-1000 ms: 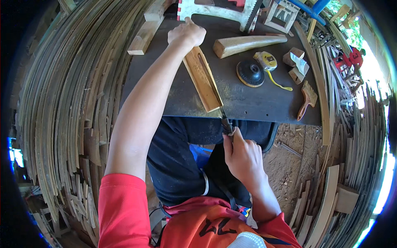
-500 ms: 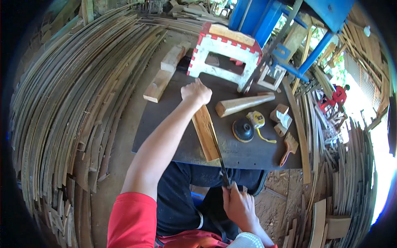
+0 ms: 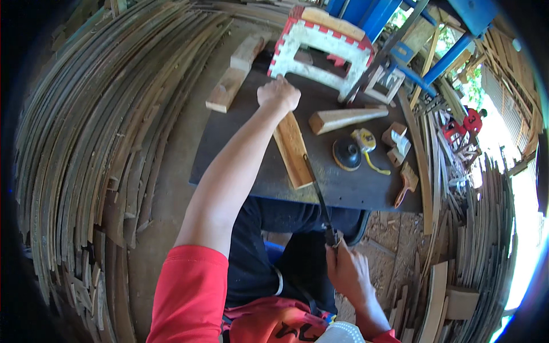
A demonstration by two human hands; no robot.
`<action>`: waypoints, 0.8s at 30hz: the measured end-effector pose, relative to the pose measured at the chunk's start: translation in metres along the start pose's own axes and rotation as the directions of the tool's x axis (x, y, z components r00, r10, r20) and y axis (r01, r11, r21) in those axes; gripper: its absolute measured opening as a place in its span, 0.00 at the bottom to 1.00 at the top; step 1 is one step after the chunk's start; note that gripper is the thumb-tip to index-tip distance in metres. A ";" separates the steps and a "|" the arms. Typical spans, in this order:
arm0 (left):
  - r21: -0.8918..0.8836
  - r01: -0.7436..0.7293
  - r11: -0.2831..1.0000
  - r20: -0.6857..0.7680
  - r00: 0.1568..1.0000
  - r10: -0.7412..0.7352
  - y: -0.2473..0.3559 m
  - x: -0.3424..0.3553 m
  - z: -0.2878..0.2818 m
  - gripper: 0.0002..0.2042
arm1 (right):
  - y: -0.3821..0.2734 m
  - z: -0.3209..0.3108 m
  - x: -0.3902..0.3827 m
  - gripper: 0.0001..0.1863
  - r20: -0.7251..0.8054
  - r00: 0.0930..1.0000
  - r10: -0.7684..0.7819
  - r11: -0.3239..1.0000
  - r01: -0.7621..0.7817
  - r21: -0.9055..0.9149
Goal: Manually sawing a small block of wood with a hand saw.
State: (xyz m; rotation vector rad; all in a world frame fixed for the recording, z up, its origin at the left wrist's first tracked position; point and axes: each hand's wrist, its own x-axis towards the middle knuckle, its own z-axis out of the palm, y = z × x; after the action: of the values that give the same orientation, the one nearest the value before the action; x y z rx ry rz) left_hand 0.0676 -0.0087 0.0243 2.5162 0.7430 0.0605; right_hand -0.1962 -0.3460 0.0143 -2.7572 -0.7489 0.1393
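Note:
My left hand [image 3: 278,95] is closed on the far end of a light wooden board [image 3: 289,151] that lies on the dark tabletop [image 3: 240,166]. The fingers of my right hand [image 3: 347,262] wrap round the dark handle of a long, narrow blade tool [image 3: 319,200], whose tip rests at the board's right side, toward its near end. Right of the board are a tapered wood piece [image 3: 337,120], a black disc pad [image 3: 346,153], a yellow tape measure [image 3: 366,139], small wood offcuts [image 3: 396,142] and a brush [image 3: 407,186] with a wooden handle.
A white-and-red step stool [image 3: 309,40] stands at the table's back, beside a blue metal machine [image 3: 466,17]. Two wood blocks [image 3: 223,91] lie back left. Long strips [image 3: 97,114] are stacked left, more [image 3: 486,228] right. A person in red [image 3: 472,121] is far right.
The view tilted up, then slightly back down. The blade tool has been drawn back toward me, its tip now nearer the board's near end. My left hand stays on the board's far end.

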 end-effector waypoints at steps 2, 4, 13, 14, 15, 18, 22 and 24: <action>0.020 0.013 1.000 0.029 0.999 -0.013 0.003 -0.003 -0.002 0.31 | 0.001 0.003 0.020 0.15 -0.050 0.998 -0.043 0.998 0.045 0.042; 0.022 0.016 1.000 0.074 0.997 -0.018 0.002 0.000 0.001 0.32 | -0.003 0.015 0.054 0.15 -0.074 0.996 -0.057 0.995 0.063 0.073; 0.103 0.039 0.994 0.052 0.998 -0.045 0.004 -0.001 0.005 0.34 | 0.004 0.020 0.004 0.20 -0.060 0.998 -0.022 0.999 0.023 0.027; 0.088 0.032 0.996 0.052 0.998 -0.036 0.007 -0.003 0.008 0.34 | 0.000 0.024 0.017 0.20 -0.054 0.999 0.002 1.000 0.000 0.027; 0.103 0.043 0.994 0.028 0.999 -0.046 0.001 0.002 0.012 0.35 | -0.003 0.029 0.037 0.19 -0.131 0.988 -0.082 0.996 0.086 0.025; 0.081 0.021 0.997 0.054 0.998 -0.025 -0.003 0.000 0.006 0.37 | -0.003 0.029 0.048 0.19 -0.096 0.992 -0.077 0.991 0.087 0.100; 0.097 0.025 0.995 0.055 0.998 -0.031 0.003 -0.004 0.009 0.35 | 0.003 0.018 -0.003 0.19 -0.058 0.998 -0.025 0.999 0.026 0.018; 0.130 0.030 0.991 0.034 0.999 -0.035 0.008 -0.008 0.005 0.36 | 0.008 0.018 -0.006 0.20 -0.024 1.000 0.013 0.997 -0.011 0.079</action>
State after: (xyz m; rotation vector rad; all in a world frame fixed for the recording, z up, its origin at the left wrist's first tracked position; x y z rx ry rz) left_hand 0.0657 -0.0208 0.0251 2.6195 0.7963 -0.0459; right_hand -0.2006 -0.3517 -0.0057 -2.6847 -0.7051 0.1347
